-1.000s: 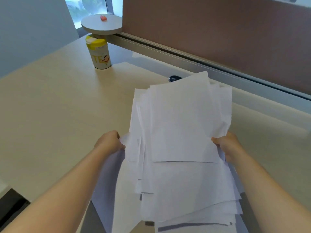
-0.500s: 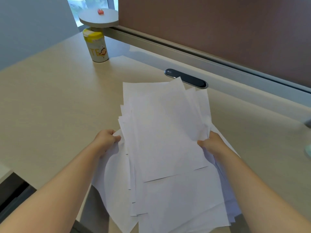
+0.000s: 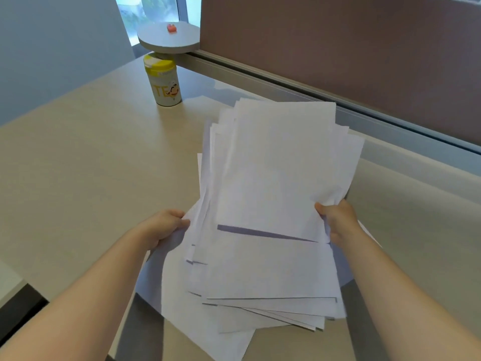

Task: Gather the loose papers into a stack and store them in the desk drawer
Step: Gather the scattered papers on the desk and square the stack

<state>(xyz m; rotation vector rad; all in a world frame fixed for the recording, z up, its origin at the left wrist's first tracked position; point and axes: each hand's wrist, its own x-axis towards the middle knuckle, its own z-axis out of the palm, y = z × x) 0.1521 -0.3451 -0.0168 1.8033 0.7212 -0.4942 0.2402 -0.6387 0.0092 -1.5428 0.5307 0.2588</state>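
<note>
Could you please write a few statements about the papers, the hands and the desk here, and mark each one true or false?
1. Both hands grip the papers, the left hand on the left edge and the right hand on the right edge. True.
2. The sheets are squared into a neat, even stack. False: their edges are fanned and staggered.
3. A yellow-lidded canister stands on the desk beyond the papers. True.
4. The canister lies tipped on its side. False: it stands upright.
5. A small red object sits on the round grey shelf. True.
</note>
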